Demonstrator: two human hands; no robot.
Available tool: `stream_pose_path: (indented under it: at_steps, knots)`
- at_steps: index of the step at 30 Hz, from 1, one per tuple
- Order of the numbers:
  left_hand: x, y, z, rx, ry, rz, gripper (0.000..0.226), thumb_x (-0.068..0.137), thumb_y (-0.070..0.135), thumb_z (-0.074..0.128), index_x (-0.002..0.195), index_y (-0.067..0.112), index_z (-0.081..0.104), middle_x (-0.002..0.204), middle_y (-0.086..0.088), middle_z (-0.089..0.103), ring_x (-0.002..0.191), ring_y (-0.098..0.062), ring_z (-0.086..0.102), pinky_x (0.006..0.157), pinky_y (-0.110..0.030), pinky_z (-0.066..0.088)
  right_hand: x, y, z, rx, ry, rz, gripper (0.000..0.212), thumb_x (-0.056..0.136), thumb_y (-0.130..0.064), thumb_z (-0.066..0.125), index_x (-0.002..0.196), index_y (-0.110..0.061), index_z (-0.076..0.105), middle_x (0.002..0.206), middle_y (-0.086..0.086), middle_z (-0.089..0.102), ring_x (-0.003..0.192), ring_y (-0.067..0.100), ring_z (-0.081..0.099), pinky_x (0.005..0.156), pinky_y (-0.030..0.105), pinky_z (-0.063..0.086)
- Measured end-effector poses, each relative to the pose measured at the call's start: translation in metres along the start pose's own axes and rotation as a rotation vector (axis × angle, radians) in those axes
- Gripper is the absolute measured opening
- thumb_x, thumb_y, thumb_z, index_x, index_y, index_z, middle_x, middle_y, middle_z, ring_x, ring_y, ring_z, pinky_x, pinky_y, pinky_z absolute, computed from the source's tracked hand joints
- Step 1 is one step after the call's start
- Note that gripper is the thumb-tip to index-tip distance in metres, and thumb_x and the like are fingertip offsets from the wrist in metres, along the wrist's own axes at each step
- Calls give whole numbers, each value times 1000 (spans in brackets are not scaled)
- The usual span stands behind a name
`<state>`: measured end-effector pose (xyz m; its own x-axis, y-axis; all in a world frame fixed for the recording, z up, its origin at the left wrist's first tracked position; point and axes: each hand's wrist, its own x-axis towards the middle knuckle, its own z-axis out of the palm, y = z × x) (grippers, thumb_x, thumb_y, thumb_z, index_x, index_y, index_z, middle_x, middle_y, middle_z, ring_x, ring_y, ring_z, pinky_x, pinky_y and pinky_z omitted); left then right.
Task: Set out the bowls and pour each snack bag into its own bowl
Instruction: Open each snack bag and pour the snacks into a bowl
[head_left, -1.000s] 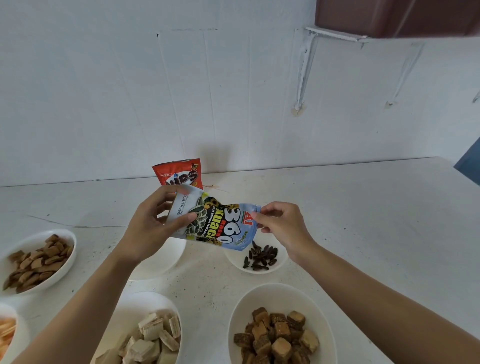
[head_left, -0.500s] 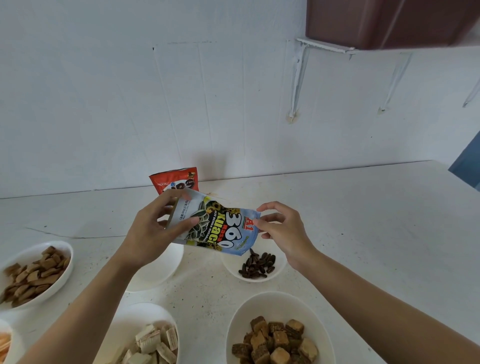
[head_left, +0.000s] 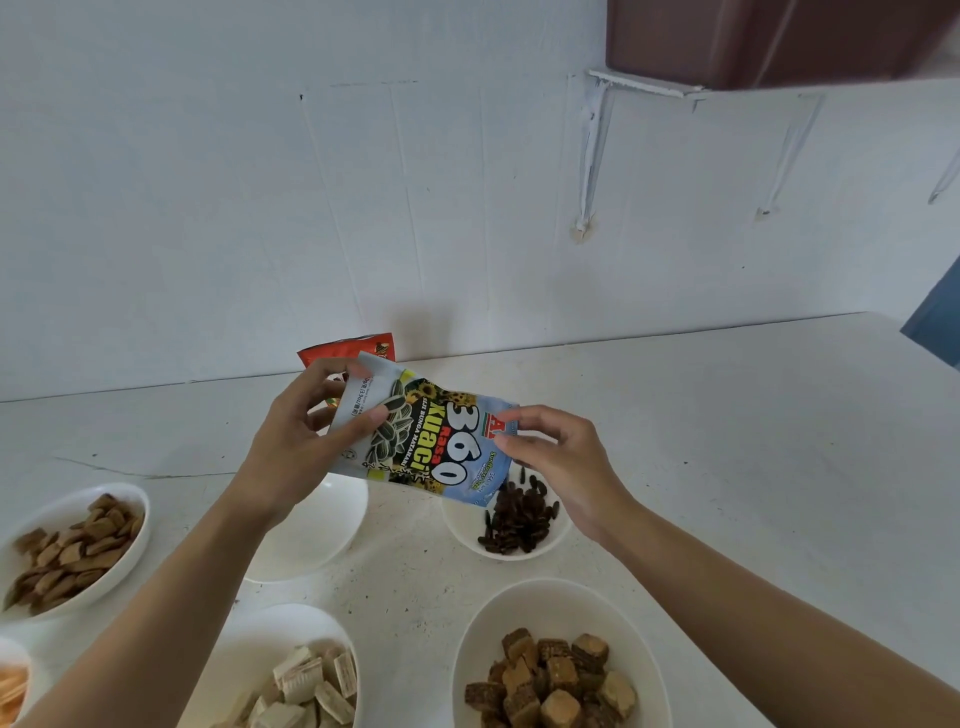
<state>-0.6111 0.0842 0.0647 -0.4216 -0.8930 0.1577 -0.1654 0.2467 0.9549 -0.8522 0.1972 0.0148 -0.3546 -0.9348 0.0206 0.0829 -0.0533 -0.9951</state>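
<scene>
At frame centre, both hands tip the bag (head_left: 421, 439) over the seed bowl (head_left: 506, 525)
Left hand (head_left: 301, 441) and right hand (head_left: 553, 457) pinch its ends; a sideways tilt could spill seeds onto the table (head_left: 727, 441)

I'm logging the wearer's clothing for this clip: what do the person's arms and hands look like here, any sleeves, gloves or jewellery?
Both forearms are bare to the frame edge, with no sleeves showing. The left hand and right hand wear no gloves, rings, watch or bracelet that can be seen.
</scene>
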Motion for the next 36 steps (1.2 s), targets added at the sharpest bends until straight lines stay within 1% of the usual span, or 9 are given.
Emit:
stream_pose_path:
  at_steps: [2,5,10,14,18,22,28,33,36]
  knots:
    - [1,1,0,22,-22,19,31,84,23,76,109,37,62,112,-1,68,99,-20,72,67,-44,64,1,1,-1,-25,3,-18,18,85,-2,76,101,-10,74,99,-2,77,92,10,73,74,22,58]
    - [4,2,-2,76,-45,55,33,84,22,76,111,36,62,109,1,67,97,-16,71,65,-37,64,2,4,-3,-111,1,-59,19,82,-5,79,99,-11,74,96,0,78,94,12,73,78,24,59]
    - [8,4,-4,119,-95,95,31,84,24,75,110,35,62,102,10,67,91,-14,70,63,-28,62,3,7,-4,-126,12,-69,19,81,-3,80,98,-7,73,92,2,78,90,11,74,72,19,57]
    - [11,6,-5,180,-119,133,31,83,30,75,110,39,62,103,9,67,90,-18,70,68,-34,63,4,10,-4,-138,25,-70,18,80,-4,81,96,-8,73,90,1,78,89,12,74,72,19,57]
    - [15,9,-4,230,-129,161,34,83,33,75,113,37,62,103,11,69,90,-19,71,69,-34,63,6,11,-5,-162,46,-72,18,79,-6,82,94,-8,73,88,1,78,88,12,74,71,19,57]
    - [20,13,-5,319,-132,229,38,80,39,76,116,32,63,106,7,70,91,-20,70,73,-35,61,7,11,-8,-171,63,-80,18,78,-5,83,93,-7,73,88,3,78,87,12,74,73,20,57]
    - [27,19,-4,373,-113,297,36,78,40,79,112,38,66,103,7,72,89,-19,68,74,-32,58,6,11,-9,-131,92,-35,19,75,-7,85,90,-10,73,86,1,78,84,11,74,72,20,58]
    - [31,23,-1,381,-112,317,35,77,33,82,110,36,68,95,8,73,85,-16,70,72,-25,58,7,12,-10,-92,102,16,21,74,-8,86,90,-11,73,88,2,78,88,15,74,81,28,59]
    - [32,26,0,406,-125,325,35,77,40,78,110,37,67,99,7,73,87,-13,69,68,-19,56,5,13,-11,-83,103,15,22,74,-7,86,91,-8,72,88,3,78,88,14,74,76,24,58]
